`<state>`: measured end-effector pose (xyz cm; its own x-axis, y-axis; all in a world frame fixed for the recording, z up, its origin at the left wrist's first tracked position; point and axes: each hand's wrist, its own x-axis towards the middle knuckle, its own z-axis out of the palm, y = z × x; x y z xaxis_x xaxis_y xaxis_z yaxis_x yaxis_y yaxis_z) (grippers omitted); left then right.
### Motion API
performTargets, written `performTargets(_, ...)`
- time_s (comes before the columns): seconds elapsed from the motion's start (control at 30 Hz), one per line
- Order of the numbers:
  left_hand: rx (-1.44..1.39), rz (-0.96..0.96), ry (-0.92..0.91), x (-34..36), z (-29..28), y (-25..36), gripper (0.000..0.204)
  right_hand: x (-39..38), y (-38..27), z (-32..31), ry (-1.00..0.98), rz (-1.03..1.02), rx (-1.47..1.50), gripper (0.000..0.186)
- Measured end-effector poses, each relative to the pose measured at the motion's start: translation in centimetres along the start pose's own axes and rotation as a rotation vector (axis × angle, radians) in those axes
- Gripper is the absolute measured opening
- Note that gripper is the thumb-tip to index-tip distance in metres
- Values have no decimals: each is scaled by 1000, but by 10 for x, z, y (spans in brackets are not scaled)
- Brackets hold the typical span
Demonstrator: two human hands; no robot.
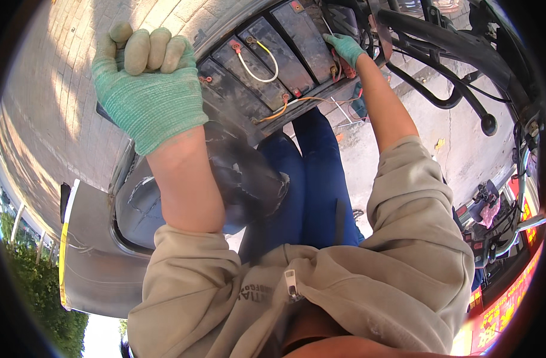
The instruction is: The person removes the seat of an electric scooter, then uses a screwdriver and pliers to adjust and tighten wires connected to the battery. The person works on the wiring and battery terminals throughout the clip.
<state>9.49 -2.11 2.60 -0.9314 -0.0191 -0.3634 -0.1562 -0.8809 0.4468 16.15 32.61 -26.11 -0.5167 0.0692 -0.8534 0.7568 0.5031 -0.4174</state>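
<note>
My left hand [150, 77], in a green knitted glove with grey-beige coated fingers, is raised to the left of a row of batteries. Its fingers are curled tight, and whatever they may grip is hidden. My right hand [346, 49], gloved alike, reaches to the right end of the battery row. Its visible fingers stretch toward the battery's edge; the others are hidden. Red wires [348, 68] show just below that hand. Several dark batteries [261, 51] sit side by side in a tray. A white wire loop [258, 76] and an orange wire [279, 113] run between their terminals.
A worn black seat [243, 167] with cracked covering lies by my legs. Black frame tubes [446, 36] and a lever [489, 124] stand at the right. A teal-and-red object [359, 104] with thin leads lies beyond my right forearm. Paving [58, 65] spreads at the left.
</note>
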Motion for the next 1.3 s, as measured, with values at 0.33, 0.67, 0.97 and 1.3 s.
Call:
performTargets(0.33,52,-92,-35,2,2,-10,28,89,32,12,-89,29,-279,65)
performTargets(0.67,62,-151,-86,2,7,-36,35,93,46,34,-57,71,-37,75)
performTargets(0.97,109,-200,42,0,3,-41,34,122,-1,19,-78,-65,-368,64)
performTargets(1.3,102,-221,-90,0,-9,-33,33,168,-38,48,-63,-292,-690,54)
